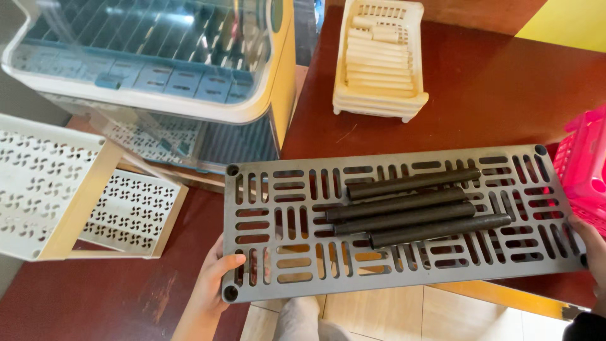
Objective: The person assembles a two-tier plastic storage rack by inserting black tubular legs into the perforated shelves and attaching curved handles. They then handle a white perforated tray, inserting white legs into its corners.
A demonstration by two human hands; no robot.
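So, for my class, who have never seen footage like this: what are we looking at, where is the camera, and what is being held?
The one picture comes from a camera on a person's head, looking down at their own bare hands. The left hand and right hand grip the two ends of a grey slotted shelf panel. Four dark tubes lie loose on top of it. Below is a reddish-brown table. On it stand a cream basket of pale tubes, a pink basket, a clear-lidded dish rack and a white patterned shelf unit.
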